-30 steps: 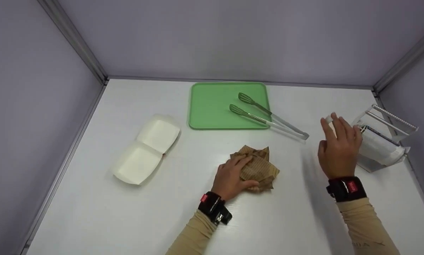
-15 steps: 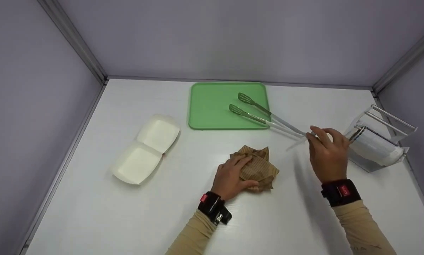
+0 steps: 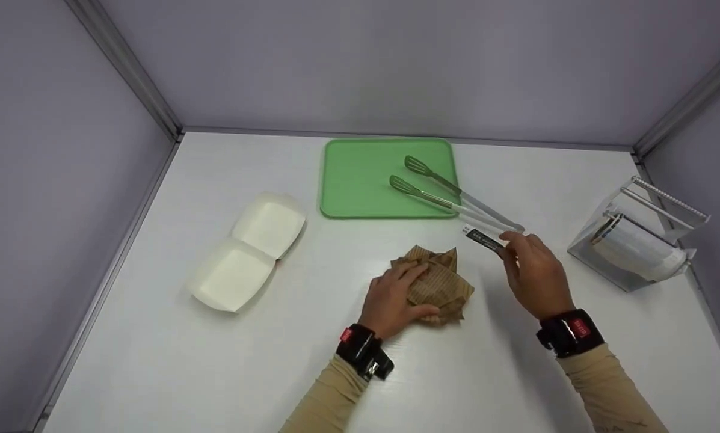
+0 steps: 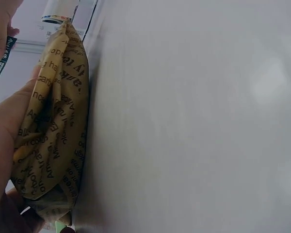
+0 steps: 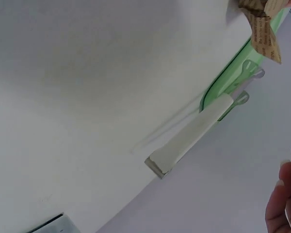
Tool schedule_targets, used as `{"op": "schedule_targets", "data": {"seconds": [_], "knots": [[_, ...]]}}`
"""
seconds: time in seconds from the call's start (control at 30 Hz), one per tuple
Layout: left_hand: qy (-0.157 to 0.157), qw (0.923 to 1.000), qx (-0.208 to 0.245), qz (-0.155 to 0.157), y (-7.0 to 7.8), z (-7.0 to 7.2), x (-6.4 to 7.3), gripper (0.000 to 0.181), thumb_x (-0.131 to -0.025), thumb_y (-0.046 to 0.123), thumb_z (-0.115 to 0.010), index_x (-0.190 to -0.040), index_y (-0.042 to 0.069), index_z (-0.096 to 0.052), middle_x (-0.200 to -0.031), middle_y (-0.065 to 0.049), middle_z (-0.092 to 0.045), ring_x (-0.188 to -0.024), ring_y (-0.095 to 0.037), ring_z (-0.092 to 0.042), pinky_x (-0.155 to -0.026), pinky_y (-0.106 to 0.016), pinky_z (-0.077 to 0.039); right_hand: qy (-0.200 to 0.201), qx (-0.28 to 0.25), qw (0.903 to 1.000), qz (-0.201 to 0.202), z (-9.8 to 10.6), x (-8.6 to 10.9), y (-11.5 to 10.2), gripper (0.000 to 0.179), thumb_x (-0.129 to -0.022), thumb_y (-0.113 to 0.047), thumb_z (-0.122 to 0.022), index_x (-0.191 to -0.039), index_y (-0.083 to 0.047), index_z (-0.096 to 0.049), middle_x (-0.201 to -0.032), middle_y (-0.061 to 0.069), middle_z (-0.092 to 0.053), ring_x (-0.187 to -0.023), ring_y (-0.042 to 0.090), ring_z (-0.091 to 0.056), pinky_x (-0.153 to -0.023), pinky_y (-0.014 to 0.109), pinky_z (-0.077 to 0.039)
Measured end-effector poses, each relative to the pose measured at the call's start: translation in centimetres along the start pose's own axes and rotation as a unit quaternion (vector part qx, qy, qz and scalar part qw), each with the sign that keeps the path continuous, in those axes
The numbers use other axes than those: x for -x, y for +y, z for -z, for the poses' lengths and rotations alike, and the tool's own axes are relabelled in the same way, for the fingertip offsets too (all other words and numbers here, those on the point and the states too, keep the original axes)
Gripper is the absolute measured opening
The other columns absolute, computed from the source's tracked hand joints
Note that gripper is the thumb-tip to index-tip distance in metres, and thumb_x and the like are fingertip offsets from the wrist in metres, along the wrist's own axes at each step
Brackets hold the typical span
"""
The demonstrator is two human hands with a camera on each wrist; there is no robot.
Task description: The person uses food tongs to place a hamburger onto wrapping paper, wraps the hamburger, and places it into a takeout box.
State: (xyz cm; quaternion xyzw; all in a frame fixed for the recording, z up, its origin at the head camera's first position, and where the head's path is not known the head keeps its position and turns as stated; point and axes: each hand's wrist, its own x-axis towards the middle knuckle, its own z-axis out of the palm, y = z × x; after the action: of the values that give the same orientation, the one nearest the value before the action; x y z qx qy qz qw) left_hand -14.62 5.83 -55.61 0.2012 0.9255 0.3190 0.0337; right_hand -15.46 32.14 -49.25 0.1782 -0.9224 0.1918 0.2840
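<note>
A bundle wrapped in brown printed paper [image 3: 438, 285] sits on the white table in the head view. My left hand [image 3: 390, 300] holds its left side, thumb on the near edge and fingers over the top; printed words cover the paper in the left wrist view. What is inside is hidden. Right of the bundle and above the table, my right hand [image 3: 539, 275] pinches one end of a dark sticker strip [image 3: 484, 239] with pale lettering. The same strip [image 4: 2, 60] shows at the upper left of the left wrist view. Only fingertips [image 5: 276, 208] of that hand appear in the right wrist view.
A dispenser [image 3: 603, 264] with a roll stands at the right. Tongs [image 3: 486, 207] lie partly over a green tray [image 3: 353, 180] at the back, their joined end near my right hand. A white clamshell box [image 3: 269, 228] lies unfolded at the left.
My right hand has moved left and nearer, away from the dispenser, bringing the strip toward the bundle. The strip's dark printed side has turned into view. The left hand stays put.
</note>
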Motion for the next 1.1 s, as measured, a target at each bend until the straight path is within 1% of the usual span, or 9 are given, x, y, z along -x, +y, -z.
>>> {"op": "schedule_targets", "data": {"seconds": [0.1,0.17,0.37,0.5,0.63,0.73,0.87,0.97,1.1], "knots": [[-0.002,1.0,-0.003,0.001,0.1,0.1,0.0,0.086,-0.079,0.062,-0.074,-0.152,0.027,-0.047,-0.152,0.0,-0.05,-0.142,-0.022,-0.048,-0.11,-0.048,-0.042,-0.032,-0.024,0.999,-0.019,0.1,0.0,-0.6,0.033,-0.089,0.004,-0.071,-0.119,0.0,-0.059,-0.082,0.013,-0.065,-0.067,0.019,-0.058,-0.056,0.036,-0.046],[-0.004,1.0,-0.004,0.001,0.2,0.2,0.0,0.086,-0.079,0.062,-0.074,-0.152,0.027,-0.047,-0.152,0.0,-0.05,-0.142,-0.023,-0.048,-0.11,-0.049,-0.043,-0.055,-0.037,0.9972,-0.034,0.1,0.0,-0.8,0.03,-0.091,0.002,-0.07,-0.119,-0.001,-0.058,-0.082,0.011,-0.065,-0.066,0.016,-0.056,-0.056,0.033,-0.045],[-0.009,0.9999,-0.007,0.002,0.3,0.3,0.0,0.087,-0.079,0.062,-0.074,-0.153,0.027,-0.046,-0.153,0.0,-0.05,-0.142,-0.023,-0.047,-0.111,-0.049,-0.042,-0.122,-0.09,0.9867,-0.058,0.1,-0.1,-1.2,0.023,-0.095,-0.001,-0.067,-0.116,-0.005,-0.058,-0.076,0.001,-0.059,-0.061,0.008,-0.043,-0.055,0.023,-0.037],[-0.009,0.9999,-0.009,0.001,0.2,0.4,0.0,0.087,-0.077,0.062,-0.075,-0.152,0.027,-0.047,-0.152,0.0,-0.05,-0.142,-0.022,-0.048,-0.109,-0.049,-0.043,-0.167,-0.134,0.9738,-0.076,-0.1,-0.2,-1.2,0.022,-0.098,-0.004,-0.064,-0.118,-0.007,-0.056,-0.076,-0.002,-0.06,-0.061,0.006,-0.045,-0.055,0.022,-0.038],[-0.015,0.9998,-0.015,-0.002,0.0,0.5,0.1,0.088,-0.077,0.062,-0.075,-0.152,0.027,-0.046,-0.154,0.0,-0.049,-0.142,-0.022,-0.048,-0.11,-0.05,-0.043,-0.212,-0.18,0.9552,-0.101,-0.3,-0.2,-1.1,0.021,-0.101,-0.008,-0.061,-0.12,-0.009,-0.054,-0.078,-0.001,-0.061,-0.062,0.007,-0.049,-0.056,0.023,-0.041],[-0.023,0.9996,-0.016,-0.004,-0.2,0.7,0.2,0.089,-0.076,0.063,-0.075,-0.153,0.028,-0.045,-0.156,0.001,-0.047,-0.143,-0.022,-0.047,-0.111,-0.051,-0.042,-0.241,-0.203,0.9423,-0.114,-0.3,-0.3,-1.1,0.021,-0.101,-0.011,-0.06,-0.122,-0.011,-0.053,-0.079,-0.001,-0.061,-0.062,0.009,-0.049,-0.056,0.023,-0.042],[-0.03,0.9995,-0.011,-0.007,-0.4,1.0,0.3,0.09,-0.076,0.064,-0.075,-0.154,0.03,-0.044,-0.158,0.002,-0.045,-0.144,-0.022,-0.046,-0.112,-0.051,-0.041,-0.264,-0.217,0.9323,-0.119,-0.4,-0.6,-1.1,0.023,-0.101,-0.011,-0.062,-0.122,-0.012,-0.052,-0.081,0.004,-0.064,-0.061,0.009,-0.049,-0.056,0.024,-0.043],[-0.03,0.9995,-0.008,-0.01,-0.5,1.1,0.4,0.09,-0.076,0.064,-0.075,-0.154,0.03,-0.044,-0.158,0.002,-0.045,-0.144,-0.022,-0.046,-0.112,-0.051,-0.041,-0.272,-0.224,0.9288,-0.114,-0.7,-0.7,-1.1,0.023,-0.1,-0.01,-0.063,-0.121,-0.012,-0.053,-0.081,0.009,-0.066,-0.061,0.008,-0.048,-0.055,0.023,-0.042],[-0.03,0.9994,-0.01,-0.01,-0.5,1.2,0.4,0.089,-0.076,0.063,-0.075,-0.153,0.029,-0.045,-0.157,0.002,-0.046,-0.144,-0.022,-0.046,-0.111,-0.05,-0.041,-0.282,-0.231,0.9255,-0.102,-1.2,-0.7,-1.3,0.023,-0.099,-0.011,-0.064,-0.12,-0.012,-0.053,-0.078,0.01,-0.065,-0.061,0.006,-0.047,-0.055,0.022,-0.041]]}}
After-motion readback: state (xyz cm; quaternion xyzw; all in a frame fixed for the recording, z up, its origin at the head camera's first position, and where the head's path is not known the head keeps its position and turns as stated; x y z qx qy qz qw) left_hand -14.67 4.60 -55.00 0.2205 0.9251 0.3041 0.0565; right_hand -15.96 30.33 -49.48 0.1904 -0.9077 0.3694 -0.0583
